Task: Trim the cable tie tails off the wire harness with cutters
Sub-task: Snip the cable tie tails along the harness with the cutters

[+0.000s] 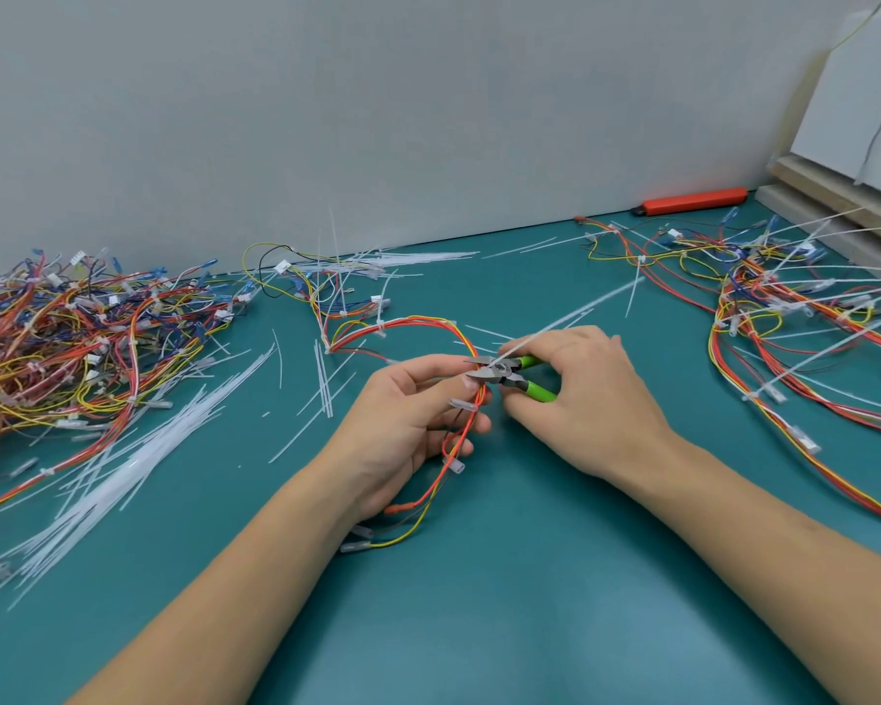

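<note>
My left hand (408, 419) grips a wire harness (418, 323) of red, orange and yellow wires at the table's middle. The bundle runs down through its fingers to clear connectors below the wrist. My right hand (581, 394) holds green-handled cutters (504, 371), whose grey jaws stand open at the bundle beside my left fingertips. A long white cable tie tail (570, 315) rises from the jaws up and to the right across the mat.
A heap of harnesses (67, 343) fills the left side, with a spread of white tie tails (123, 465) in front. More harnesses (784, 307) with long tails lie at the right. An orange tool (692, 201) lies by the grey wall; boards (835, 190) stand far right.
</note>
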A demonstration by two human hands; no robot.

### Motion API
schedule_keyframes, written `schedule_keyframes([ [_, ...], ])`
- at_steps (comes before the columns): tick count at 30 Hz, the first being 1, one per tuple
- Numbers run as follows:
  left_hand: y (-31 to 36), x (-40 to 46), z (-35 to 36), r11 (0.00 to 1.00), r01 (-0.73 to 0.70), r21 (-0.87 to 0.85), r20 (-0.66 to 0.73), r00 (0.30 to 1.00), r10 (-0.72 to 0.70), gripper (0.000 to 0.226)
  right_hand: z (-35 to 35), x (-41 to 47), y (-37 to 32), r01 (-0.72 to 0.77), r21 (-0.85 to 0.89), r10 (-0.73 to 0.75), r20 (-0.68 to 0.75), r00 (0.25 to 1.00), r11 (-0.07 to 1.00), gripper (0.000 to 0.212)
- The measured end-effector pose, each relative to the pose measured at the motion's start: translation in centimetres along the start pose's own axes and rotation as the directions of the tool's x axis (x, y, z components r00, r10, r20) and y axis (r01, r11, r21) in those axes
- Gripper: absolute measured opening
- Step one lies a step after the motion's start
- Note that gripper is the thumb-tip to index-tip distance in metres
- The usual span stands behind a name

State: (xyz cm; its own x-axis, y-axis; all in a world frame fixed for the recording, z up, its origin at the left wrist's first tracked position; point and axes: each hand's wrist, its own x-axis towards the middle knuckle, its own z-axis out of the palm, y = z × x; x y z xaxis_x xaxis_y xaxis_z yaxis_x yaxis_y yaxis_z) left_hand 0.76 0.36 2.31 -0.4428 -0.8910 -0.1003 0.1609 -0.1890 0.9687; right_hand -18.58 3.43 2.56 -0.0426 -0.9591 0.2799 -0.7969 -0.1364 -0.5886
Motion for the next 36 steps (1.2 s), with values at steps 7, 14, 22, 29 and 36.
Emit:
schedule_keyframes([
  [7, 0.11, -0.07, 0.06, 1.000, 0.003, 0.005, -0.008, 1.000, -0.003, 0.012, 0.09, 0.29, 0.36, 0.005, 0.012, -0.005, -0.011, 1.000, 1.000, 0.027],
  [14, 0.18, -0.17, 0.10, 1.000, -0.004, 0.022, 0.017, 1.000, 0.003, 0.007, 0.13, 0.36, 0.43, -0.078, -0.011, 0.078, -0.025, 0.997, 0.997, 0.027],
  [22, 0.32, -0.27, 0.21, 1.000, -0.004, 0.006, 0.018, 1.000, 0.004, 0.007, 0.46, 0.11, 0.36, -0.067, -0.027, 0.066, -0.040, 0.997, 0.997, 0.033],
  [29, 0.30, -0.15, 0.32, 1.000, 0.013, -0.001, -0.021, 1.000, -0.013, 0.014, 0.13, 0.12, 0.11, -0.002, 0.014, 0.002, -0.027, 1.000, 1.000, 0.020],
  [36, 0.30, -0.05, 0.35, 1.000, 0.023, 0.015, -0.032, 0.999, -0.023, 0.023, 0.16, 0.25, 0.16, 0.013, 0.011, -0.012, -0.018, 1.000, 1.000, 0.018],
])
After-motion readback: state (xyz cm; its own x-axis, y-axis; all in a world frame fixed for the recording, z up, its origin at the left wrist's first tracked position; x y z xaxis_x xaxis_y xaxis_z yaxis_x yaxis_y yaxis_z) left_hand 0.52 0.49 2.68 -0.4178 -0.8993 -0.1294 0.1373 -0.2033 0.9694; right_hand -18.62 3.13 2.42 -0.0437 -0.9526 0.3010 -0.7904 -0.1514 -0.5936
